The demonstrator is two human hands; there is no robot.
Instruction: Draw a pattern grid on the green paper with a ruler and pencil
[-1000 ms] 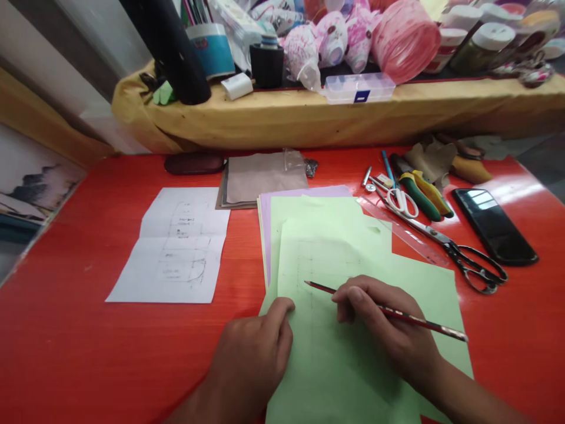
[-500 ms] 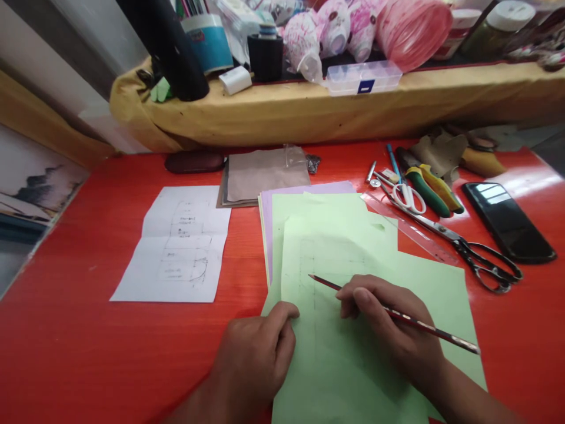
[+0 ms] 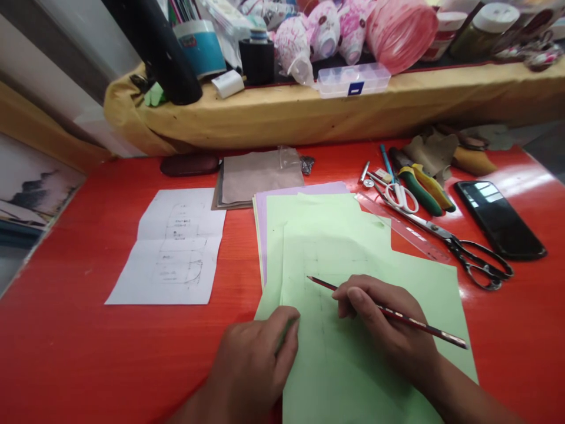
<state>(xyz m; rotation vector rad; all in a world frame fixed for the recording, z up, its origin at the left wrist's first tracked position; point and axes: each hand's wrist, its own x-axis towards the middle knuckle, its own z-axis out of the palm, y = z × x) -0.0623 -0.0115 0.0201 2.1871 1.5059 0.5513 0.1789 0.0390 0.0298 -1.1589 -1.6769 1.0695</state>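
In my right hand point(image 3: 388, 321) I hold a dark red and black pencil point(image 3: 445, 335), fingers closed around it. Its tip points left, over faint pencil lines on a light green sheet of paper point(image 3: 335, 365). Whether the tip touches the sheet I cannot tell. My left hand point(image 3: 256, 353) is at the left edge of that sheet, index finger and thumb closed on the edge, the other fingers curled under. More green and purple sheets point(image 3: 261, 229) lie beneath. To the left lies a creased white paper point(image 3: 145, 265) with a pencilled outline and small notes.
Right of the sheets lie a clear ruler point(image 3: 406, 232), large scissors point(image 3: 481, 259), small white-handled scissors point(image 3: 401, 197), pliers point(image 3: 421, 188) and a black phone point(image 3: 501, 221). Behind are brown pieces point(image 3: 262, 176), a dark red case point(image 3: 189, 165) and a cloth-covered ledge point(image 3: 265, 121) with jars.
The view has shifted slightly, so most things sit a little further left. At its lower left edge, the top green sheet has turned slightly rightward with my left hand. My right hand still holds the pencil.
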